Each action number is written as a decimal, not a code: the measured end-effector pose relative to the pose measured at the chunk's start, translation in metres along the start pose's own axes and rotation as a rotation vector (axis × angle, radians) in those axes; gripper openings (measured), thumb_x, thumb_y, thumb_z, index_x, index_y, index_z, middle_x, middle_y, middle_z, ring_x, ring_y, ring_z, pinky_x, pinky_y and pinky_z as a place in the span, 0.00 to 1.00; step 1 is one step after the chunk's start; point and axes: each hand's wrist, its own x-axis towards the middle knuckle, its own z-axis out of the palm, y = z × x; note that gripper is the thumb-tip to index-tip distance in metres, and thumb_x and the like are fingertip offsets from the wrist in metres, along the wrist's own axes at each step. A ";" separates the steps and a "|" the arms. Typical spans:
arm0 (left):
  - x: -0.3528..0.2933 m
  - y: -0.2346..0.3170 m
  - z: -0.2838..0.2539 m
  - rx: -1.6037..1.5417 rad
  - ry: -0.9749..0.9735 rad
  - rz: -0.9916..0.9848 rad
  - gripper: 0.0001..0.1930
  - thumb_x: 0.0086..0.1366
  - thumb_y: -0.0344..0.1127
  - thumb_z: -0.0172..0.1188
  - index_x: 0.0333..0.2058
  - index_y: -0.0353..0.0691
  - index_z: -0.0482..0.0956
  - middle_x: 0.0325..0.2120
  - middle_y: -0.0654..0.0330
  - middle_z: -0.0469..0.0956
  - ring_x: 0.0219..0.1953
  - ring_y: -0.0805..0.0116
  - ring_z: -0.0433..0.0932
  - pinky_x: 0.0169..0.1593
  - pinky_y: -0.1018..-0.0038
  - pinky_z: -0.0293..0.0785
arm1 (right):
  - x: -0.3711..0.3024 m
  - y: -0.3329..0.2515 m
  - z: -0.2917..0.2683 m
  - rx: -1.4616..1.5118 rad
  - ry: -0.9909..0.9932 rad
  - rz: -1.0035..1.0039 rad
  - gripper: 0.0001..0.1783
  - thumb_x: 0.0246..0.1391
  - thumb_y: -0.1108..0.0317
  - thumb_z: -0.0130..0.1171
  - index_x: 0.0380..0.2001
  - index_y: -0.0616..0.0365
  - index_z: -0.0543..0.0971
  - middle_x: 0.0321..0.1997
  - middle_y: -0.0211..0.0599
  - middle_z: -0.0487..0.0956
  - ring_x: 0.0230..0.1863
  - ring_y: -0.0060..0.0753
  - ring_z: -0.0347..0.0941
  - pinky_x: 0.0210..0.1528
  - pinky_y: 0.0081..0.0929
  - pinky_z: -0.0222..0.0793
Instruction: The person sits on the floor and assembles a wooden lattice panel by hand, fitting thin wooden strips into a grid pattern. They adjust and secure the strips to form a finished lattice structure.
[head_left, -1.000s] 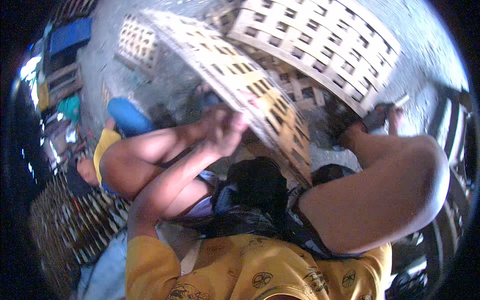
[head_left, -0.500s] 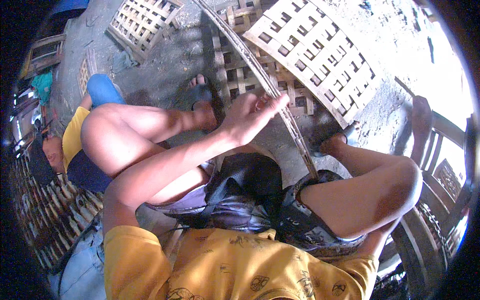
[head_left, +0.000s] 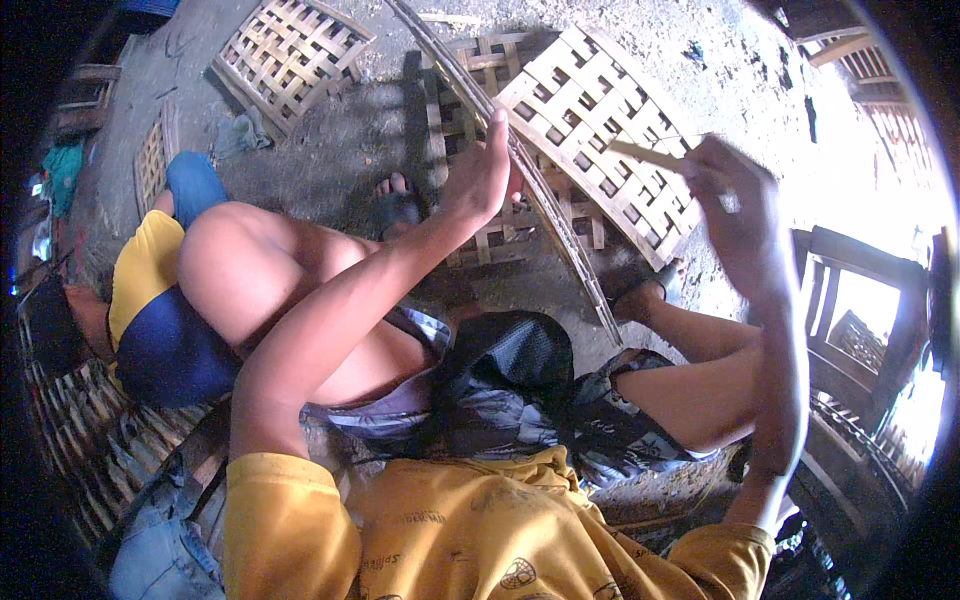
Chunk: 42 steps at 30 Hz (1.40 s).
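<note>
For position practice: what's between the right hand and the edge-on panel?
The head view shows a pale woven panel and the stick in the right hand.

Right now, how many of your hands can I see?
2: the left hand, partly behind the long edge-on wooden piece it holds, and the right hand, blurred, farther right, with a thin stick.

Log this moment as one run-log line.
left hand: holding edge-on panel | right hand: holding thin stick | ground beyond: pale woven panel
</note>
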 end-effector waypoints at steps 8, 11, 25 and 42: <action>0.003 0.000 0.009 -0.095 0.147 0.347 0.37 0.80 0.60 0.34 0.37 0.34 0.84 0.28 0.49 0.84 0.36 0.51 0.85 0.50 0.59 0.78 | -0.015 -0.002 0.047 0.240 -0.124 -0.031 0.10 0.66 0.67 0.57 0.33 0.63 0.74 0.30 0.49 0.77 0.32 0.50 0.77 0.38 0.43 0.71; -0.009 0.014 0.007 -0.085 0.087 0.345 0.36 0.80 0.59 0.35 0.45 0.30 0.83 0.34 0.46 0.86 0.41 0.52 0.86 0.50 0.61 0.78 | -0.018 0.005 0.048 0.203 -0.107 -0.026 0.12 0.66 0.64 0.56 0.34 0.63 0.76 0.31 0.49 0.78 0.33 0.52 0.78 0.39 0.43 0.72; -0.008 0.010 0.010 -0.218 0.079 0.291 0.35 0.80 0.59 0.40 0.43 0.30 0.83 0.30 0.55 0.86 0.32 0.66 0.85 0.42 0.69 0.79 | -0.015 0.013 0.043 0.227 -0.173 -0.156 0.09 0.66 0.69 0.59 0.38 0.67 0.79 0.34 0.48 0.80 0.34 0.47 0.78 0.39 0.42 0.73; 0.013 -0.008 -0.004 0.048 0.040 0.383 0.32 0.80 0.59 0.39 0.56 0.33 0.76 0.43 0.48 0.83 0.50 0.54 0.82 0.56 0.63 0.76 | 0.013 -0.027 0.051 -0.027 -0.283 -0.238 0.07 0.55 0.71 0.58 0.34 0.64 0.80 0.37 0.53 0.83 0.39 0.58 0.82 0.41 0.51 0.78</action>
